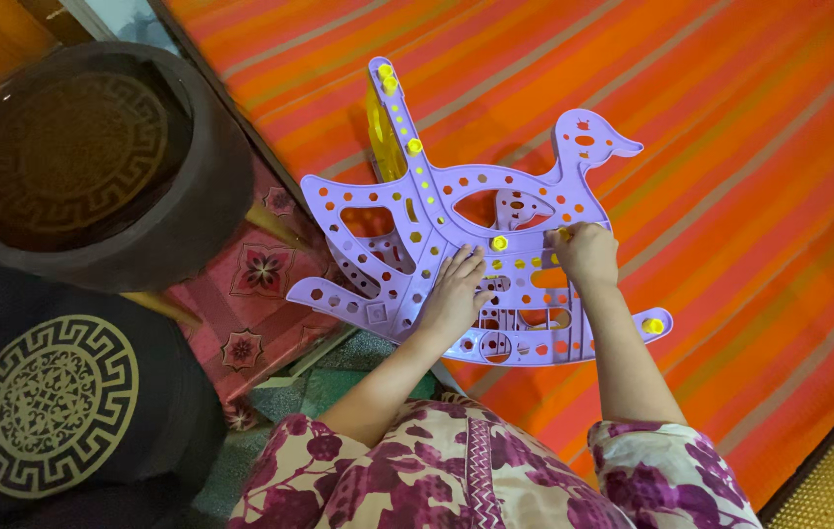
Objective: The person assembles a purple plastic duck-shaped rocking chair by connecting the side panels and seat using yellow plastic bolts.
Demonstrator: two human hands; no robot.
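— Orange striped matting [731,147] is spread over most of the floor, with two dark round cushioned stools [94,157] seen at the left. What is laid on it?

— One lilac duck-shaped plastic panel [437,225], pierced with many holes, is laid flat near the middle; a yellow part [378,127] is half hidden behind its upper edge.

— How are the hands placed?

— The left hand [454,294] is spread open and pressed flat on the panel, nothing gripped. The right hand [586,253] is closed into a loose fist at a yellow peg [562,235]; whether the peg is actually pinched cannot be told.

— What could go wrong?

— The panel could probably be shifted on the matting if the flat hand is lifted, and a peg pushed in askew might be jammed or dropped.

— And the pegs, counted?

— About six yellow pegs are seen: three on the upper arm [390,78], one at the centre [500,243], one at the fist, one at the lower right tip [653,325].
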